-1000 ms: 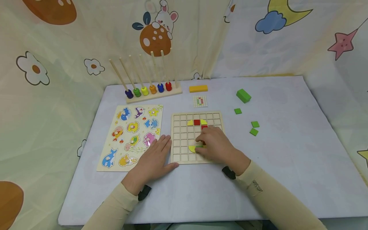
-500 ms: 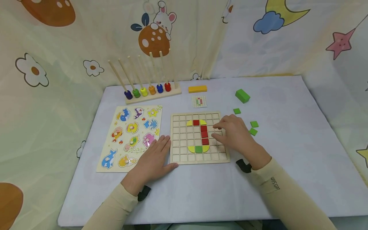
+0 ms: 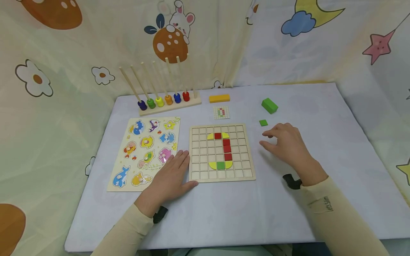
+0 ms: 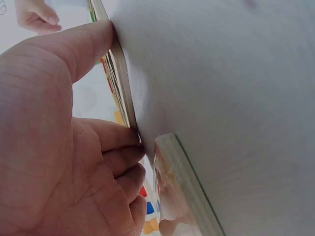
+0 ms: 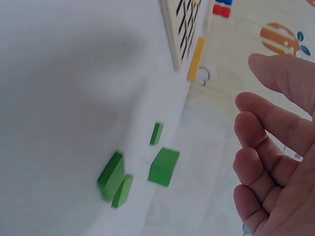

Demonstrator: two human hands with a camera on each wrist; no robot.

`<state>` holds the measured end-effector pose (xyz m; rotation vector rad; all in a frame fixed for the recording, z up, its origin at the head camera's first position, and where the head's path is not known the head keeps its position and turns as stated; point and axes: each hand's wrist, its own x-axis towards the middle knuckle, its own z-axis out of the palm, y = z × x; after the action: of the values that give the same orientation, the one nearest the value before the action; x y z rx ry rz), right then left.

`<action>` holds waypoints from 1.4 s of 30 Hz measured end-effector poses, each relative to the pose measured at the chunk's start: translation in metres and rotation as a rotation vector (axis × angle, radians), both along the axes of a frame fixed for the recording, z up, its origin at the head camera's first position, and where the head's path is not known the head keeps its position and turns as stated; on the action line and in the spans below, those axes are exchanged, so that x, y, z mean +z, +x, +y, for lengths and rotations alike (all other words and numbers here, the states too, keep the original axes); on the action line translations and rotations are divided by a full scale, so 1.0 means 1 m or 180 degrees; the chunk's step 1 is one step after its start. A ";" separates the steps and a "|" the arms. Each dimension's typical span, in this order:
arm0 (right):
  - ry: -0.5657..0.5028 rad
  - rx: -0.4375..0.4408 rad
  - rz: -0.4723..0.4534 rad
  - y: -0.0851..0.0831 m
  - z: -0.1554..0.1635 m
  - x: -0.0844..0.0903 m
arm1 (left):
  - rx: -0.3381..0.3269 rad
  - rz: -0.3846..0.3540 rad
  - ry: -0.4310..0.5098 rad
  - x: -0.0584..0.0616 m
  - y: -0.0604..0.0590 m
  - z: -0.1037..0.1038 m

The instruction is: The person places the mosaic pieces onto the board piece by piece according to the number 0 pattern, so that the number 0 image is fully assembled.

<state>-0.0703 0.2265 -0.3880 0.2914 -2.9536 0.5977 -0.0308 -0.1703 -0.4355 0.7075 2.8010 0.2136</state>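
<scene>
The wooden grid board [image 3: 244, 156] lies flat on the table, bearing several red tiles [image 3: 227, 149], yellow quarter-round pieces [image 3: 212, 165] and one green tile [image 3: 220, 165]. My left hand [image 3: 171, 177] rests at its left side; in the left wrist view the thumb and fingertips touch the board's edge [image 4: 120, 71]. Holding nothing, my right hand [image 3: 286, 145] hovers right of the board, thumb and forefinger apart. One loose green tile [image 3: 263, 122] lies beyond its fingertips. Two more green tiles [image 5: 112, 176] show in the right wrist view; the hand hides them in the head view.
A sea-animal knob puzzle [image 3: 128, 156] lies at the left, partly under my left forearm side. Behind it stands a peg rack [image 3: 169, 106] with coloured beads. A pattern card [image 3: 221, 112], a yellow bar [image 3: 219, 98] and a green block [image 3: 269, 106] lie toward the back.
My right hand has left the green tile on the board's lower row and moved right, off the board, toward the loose green tiles. My left hand has stayed in place.
</scene>
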 end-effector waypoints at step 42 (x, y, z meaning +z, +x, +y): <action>0.0400 -0.0385 -0.0816 0.002 0.067 -0.028 | 0.0002 -0.0034 0.0026 -0.003 -0.001 -0.002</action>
<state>-0.0686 0.2932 -0.4156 0.0480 -3.2323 0.4666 -0.0320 -0.1725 -0.4385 0.7052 2.7917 0.2284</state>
